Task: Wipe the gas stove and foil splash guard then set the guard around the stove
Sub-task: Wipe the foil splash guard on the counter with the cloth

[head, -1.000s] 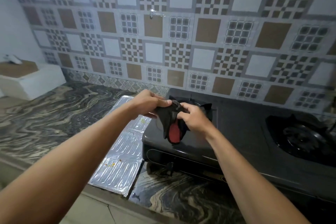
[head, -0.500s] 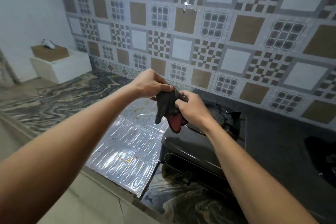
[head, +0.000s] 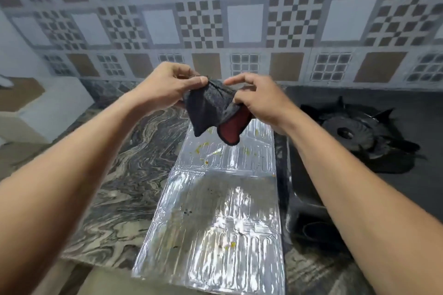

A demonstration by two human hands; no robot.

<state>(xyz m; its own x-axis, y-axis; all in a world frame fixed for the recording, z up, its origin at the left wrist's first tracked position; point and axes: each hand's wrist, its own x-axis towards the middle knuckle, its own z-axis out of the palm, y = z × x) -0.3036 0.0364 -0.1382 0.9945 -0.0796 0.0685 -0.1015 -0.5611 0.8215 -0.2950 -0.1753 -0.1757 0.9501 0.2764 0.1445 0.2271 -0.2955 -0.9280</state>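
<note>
- Both bare hands raised above the desk (head: 115, 201), holding one dark grey cloth (head: 209, 109) with a red underside between them.
- Left hand (head: 167, 87): grip clenched on the cloth's upper left edge, thumb and fingers pinched together.
- Right hand (head: 261, 99): grip grasping the cloth's right side; forefinger stretched along the top edge, thumb pressed against the fabric.
- Cloth hangs in folds below the hands, clear of the surface, over the far end of the foil splash guard (head: 215, 227).
- Guard lies flat on the marbled desk, just beside the gas stove's left side; near end juts past the desk edge. Yellowish specks and dark spots on the foil.
- Gas stove (head: 395, 151) black, to the right; one burner (head: 347, 133) with pan supports visible.
- Patterned tile wall (head: 239, 26) behind; a white box (head: 50, 112) at far left.
</note>
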